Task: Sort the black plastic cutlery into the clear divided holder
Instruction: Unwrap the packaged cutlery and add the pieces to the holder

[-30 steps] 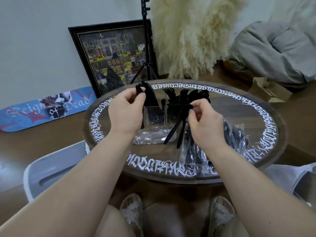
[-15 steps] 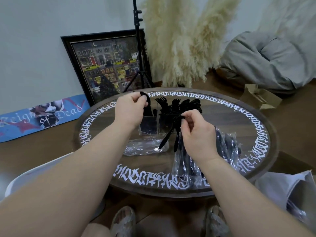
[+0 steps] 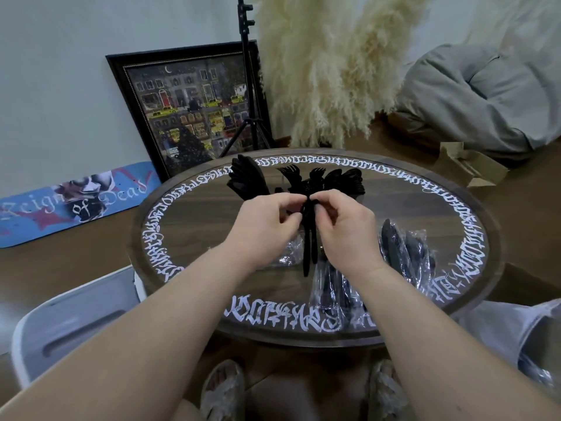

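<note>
The small bunch of black cutlery hangs handles-down over the round table, just in front of the clear divided holder, whose compartments already bristle with forks and knives. The left hand, which a second ago was up at the holder's left compartment, has come across to the bunch and now pinches its top, while the right hand pinches it too. That suggests one piece was dropped in and the next is being separated. Wrapped packs lie to the right.
</note>
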`<state>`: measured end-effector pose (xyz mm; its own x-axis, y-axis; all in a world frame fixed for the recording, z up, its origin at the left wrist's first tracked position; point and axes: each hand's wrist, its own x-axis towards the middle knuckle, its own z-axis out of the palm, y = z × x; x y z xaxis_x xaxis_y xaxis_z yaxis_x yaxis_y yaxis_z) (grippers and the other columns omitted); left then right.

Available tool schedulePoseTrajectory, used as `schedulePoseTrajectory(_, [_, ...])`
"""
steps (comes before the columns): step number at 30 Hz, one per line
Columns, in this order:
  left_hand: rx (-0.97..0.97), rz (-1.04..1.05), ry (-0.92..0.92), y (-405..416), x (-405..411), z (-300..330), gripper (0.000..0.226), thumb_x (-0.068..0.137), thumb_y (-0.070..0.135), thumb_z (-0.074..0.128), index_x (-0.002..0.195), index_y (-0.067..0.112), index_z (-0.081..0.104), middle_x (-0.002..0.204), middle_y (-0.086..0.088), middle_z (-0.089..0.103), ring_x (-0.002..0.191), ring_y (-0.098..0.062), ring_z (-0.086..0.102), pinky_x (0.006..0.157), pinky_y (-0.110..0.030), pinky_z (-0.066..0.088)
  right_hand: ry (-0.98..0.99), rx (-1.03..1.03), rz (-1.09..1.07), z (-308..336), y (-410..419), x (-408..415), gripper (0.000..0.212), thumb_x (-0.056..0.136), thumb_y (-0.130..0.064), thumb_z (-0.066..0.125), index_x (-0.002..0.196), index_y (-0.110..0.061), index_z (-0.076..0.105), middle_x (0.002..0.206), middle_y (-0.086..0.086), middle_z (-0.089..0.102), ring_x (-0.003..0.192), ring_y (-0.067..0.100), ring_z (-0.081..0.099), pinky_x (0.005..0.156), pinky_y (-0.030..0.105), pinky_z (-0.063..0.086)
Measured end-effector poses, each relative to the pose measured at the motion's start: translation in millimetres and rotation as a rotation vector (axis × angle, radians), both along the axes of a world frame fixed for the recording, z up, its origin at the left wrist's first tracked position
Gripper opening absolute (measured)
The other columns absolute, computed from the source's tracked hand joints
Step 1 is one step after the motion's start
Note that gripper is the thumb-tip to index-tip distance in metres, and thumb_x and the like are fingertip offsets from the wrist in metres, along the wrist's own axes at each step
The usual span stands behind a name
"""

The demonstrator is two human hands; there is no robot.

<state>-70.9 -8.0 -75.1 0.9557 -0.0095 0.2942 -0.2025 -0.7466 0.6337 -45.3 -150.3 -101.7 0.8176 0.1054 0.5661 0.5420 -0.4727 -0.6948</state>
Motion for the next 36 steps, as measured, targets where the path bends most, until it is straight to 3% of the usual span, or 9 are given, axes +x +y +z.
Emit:
schedulePoseTrajectory(4, [-0.012, -0.037, 0.018, -0.2, -3.7, 3.5, 0.027, 0.088, 0.012, 0.061, 0.111, 0.023, 0.071, 0.096, 0.011, 0.071, 0.085, 0.004, 0.062, 0.081, -0.004, 0.041, 0.029, 0.025, 0.011, 1.9, -3.2, -4.6, 0.021, 0.088, -0.004, 0.061, 0.101, -0.015, 0.072, 0.084, -0.016, 0.064, 0.081, 0.001, 0.059, 0.075, 0.008, 0.046])
schedulePoseTrajectory(9, [-0.005, 0.017, -0.032, 2.6, -9.0, 12.6, 0.019, 0.087, 0.012, 0.062, 0.099, 0.021, 0.074, 0.084, 0.012, 0.070, 0.081, -0.001, 0.064, 0.080, -0.014, 0.047, 0.019, 0.051, 0.066, 9.1, 0.6, -13.3, 0.020, 0.088, -0.005, 0.062, 0.100, -0.017, 0.073, 0.083, -0.016, 0.065, 0.080, 0.001, 0.061, 0.075, 0.014, 0.050])
schedulePoseTrajectory(12, [-0.034, 0.124, -0.197, 7.8, -11.4, 30.1, 0.014, 0.085, 0.012, 0.065, 0.091, 0.020, 0.074, 0.072, 0.021, 0.063, 0.067, 0.006, 0.059, 0.071, -0.011, 0.048, -0.010, 0.117, 0.002, 15.3, -4.1, -15.1, 0.022, 0.088, -0.006, 0.063, 0.103, -0.019, 0.071, 0.082, -0.019, 0.064, 0.074, 0.000, 0.060, 0.076, 0.019, 0.051])
schedulePoseTrajectory(18, [-0.107, 0.276, -0.531, 16.9, 3.3, 78.1, 0.012, 0.085, 0.013, 0.066, 0.091, 0.017, 0.075, 0.074, 0.022, 0.061, 0.066, 0.014, 0.058, 0.072, -0.002, 0.042, 0.041, 0.208, -0.117, 15.1, -27.4, -15.8, 0.019, 0.090, -0.007, 0.060, 0.098, -0.024, 0.064, 0.083, -0.016, 0.064, 0.076, 0.005, 0.062, 0.076, 0.032, 0.055])
schedulePoseTrajectory(23, [-0.056, 0.280, -0.387, 5.9, 23.5, 61.0, 0.014, 0.089, 0.019, 0.063, 0.097, 0.015, 0.074, 0.082, 0.011, 0.066, 0.079, -0.008, 0.063, 0.081, -0.021, 0.049, 0.033, 0.152, -0.139, 10.2, -35.2, -14.3, 0.020, 0.088, -0.005, 0.062, 0.093, -0.025, 0.063, 0.077, -0.018, 0.063, 0.072, 0.005, 0.062, 0.073, 0.032, 0.055])
schedulePoseTrajectory(25, [-0.023, 0.267, -0.280, 2.4, 31.3, 48.4, 0.018, 0.092, 0.024, 0.060, 0.103, 0.016, 0.073, 0.087, 0.007, 0.069, 0.082, -0.008, 0.061, 0.081, -0.018, 0.044, 0.037, 0.146, -0.144, 8.5, -39.5, -10.9, 0.020, 0.088, -0.006, 0.062, 0.092, -0.025, 0.063, 0.075, -0.016, 0.064, 0.071, 0.007, 0.063, 0.072, 0.033, 0.055])
schedulePoseTrajectory(28, [0.179, 0.193, -0.070, 2.6, 46.1, 29.1, 0.027, 0.097, 0.028, 0.050, 0.115, 0.021, 0.069, 0.109, 0.004, 0.070, 0.101, -0.016, 0.060, 0.086, -0.024, 0.043, 0.065, 0.152, -0.138, 8.6, -46.0, -6.7, 0.016, 0.089, -0.008, 0.062, 0.090, -0.024, 0.065, 0.076, -0.013, 0.066, 0.072, 0.006, 0.063, 0.072, 0.030, 0.055])
schedulePoseTrajectory(31, [0.443, 0.132, 0.108, 4.7, 55.6, 12.7, 0.036, 0.101, 0.030, 0.038, 0.131, 0.026, 0.057, 0.140, 0.008, 0.051, 0.127, -0.025, 0.040, 0.106, -0.034, 0.034, 0.027, 0.122, -0.154, 8.7, -48.2, -2.8, 0.012, 0.088, -0.009, 0.063, 0.092, -0.019, 0.070, 0.079, -0.008, 0.067, 0.073, 0.007, 0.063, 0.072, 0.029, 0.055])
schedulePoseTrajectory(36, [0.521, 0.114, 0.133, -1.7, 54.3, -5.7, 0.047, 0.100, 0.036, 0.038, 0.145, 0.026, 0.037, 0.150, 0.009, 0.036, 0.135, -0.025, 0.026, 0.109, -0.042, 0.031, -0.145, 0.064, -0.179, 12.3, -52.5, 2.9, 0.015, 0.087, -0.004, 0.065, 0.095, -0.015, 0.071, 0.083, -0.008, 0.064, 0.075, 0.008, 0.062, 0.073, 0.025, 0.054])
